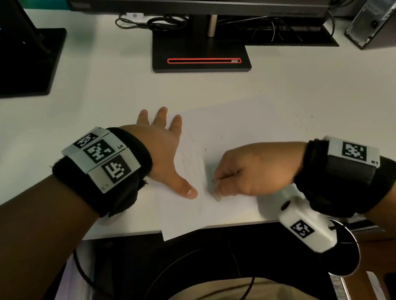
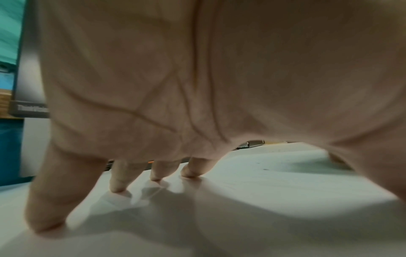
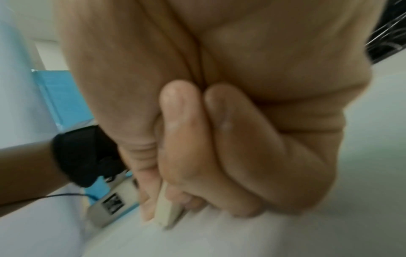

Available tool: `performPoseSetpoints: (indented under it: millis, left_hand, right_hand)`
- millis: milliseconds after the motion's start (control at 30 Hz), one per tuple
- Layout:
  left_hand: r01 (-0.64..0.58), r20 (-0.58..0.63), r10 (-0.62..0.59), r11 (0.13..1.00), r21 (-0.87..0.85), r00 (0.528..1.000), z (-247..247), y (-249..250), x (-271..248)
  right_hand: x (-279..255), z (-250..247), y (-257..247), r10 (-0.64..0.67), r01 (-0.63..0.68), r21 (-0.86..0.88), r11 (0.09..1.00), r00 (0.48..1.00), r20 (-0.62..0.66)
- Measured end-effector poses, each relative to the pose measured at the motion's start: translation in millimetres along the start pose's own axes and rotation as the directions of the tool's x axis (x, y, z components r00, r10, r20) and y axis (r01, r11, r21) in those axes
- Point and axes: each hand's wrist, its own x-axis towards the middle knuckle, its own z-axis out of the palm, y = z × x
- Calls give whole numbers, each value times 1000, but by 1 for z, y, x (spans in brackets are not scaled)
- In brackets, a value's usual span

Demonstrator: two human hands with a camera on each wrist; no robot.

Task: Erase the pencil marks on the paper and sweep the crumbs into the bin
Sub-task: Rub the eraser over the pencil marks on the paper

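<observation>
A white tabletop (image 1: 98,97) runs under two black monitor stands: one black monitor stand with a red-outlined slot (image 1: 200,55) straight ahead, and a second black stand with a red strip (image 1: 9,67) at the far left. A tangle of black cables (image 1: 163,22) lies behind the middle stand, and a grey computer case (image 1: 379,2) stands at the far right.

A white sheet of paper (image 1: 229,125) lies on the tabletop near its front edge, one corner hanging slightly over that edge. Faint pencil scribbles (image 1: 193,160) run down the left part of the sheet. Small dark eraser crumbs (image 1: 301,122) are scattered on the tabletop just beyond the paper's right edge, with a few specks on the sheet itself.

The left hand (image 1: 164,154) lies spread on the paper's left side, fingers (image 2: 193,168) straight and splayed, their tips pressing down; the outer ones reach past the sheet onto the tabletop, and the thumb points toward the other hand.

The right hand (image 1: 255,169) is curled into a loose fist just right of the scribbles, its thumb and fingers (image 3: 182,132) pinching a small off-white block eraser (image 3: 168,208), whose lower end touches the paper. Both wrists wear black bands with white tags printed with black square codes.
</observation>
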Motion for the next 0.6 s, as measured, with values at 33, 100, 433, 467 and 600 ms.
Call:
performPoseSetpoints:
  millis: [33,100,433,467,600]
  left_hand:
    - [0,-2,0,1000,0,1000,0,0,0]
    - [1,-6,-1,1000,2,1000,1,-1,-1]
    - [5,-11,-5,1000,5,1000,2,-1,0]
    - [6,-9,-6,1000,6,1000,2,-1,1]
    - [6,-13,-6,1000,10,1000,1,0,2]
  right_hand:
    - [1,-3,2,10,-9,27,1000,1000,-19]
    - [2,-9,2,22,-21,25,999,999,-42]
    - [5,-4,-5,-12,12,-23,1000,1000,-7]
    - [4,1,-8,-28,29,-41,999,999,25]
    - [5,-5,-2,5,-5,15,1000,1000,-13]
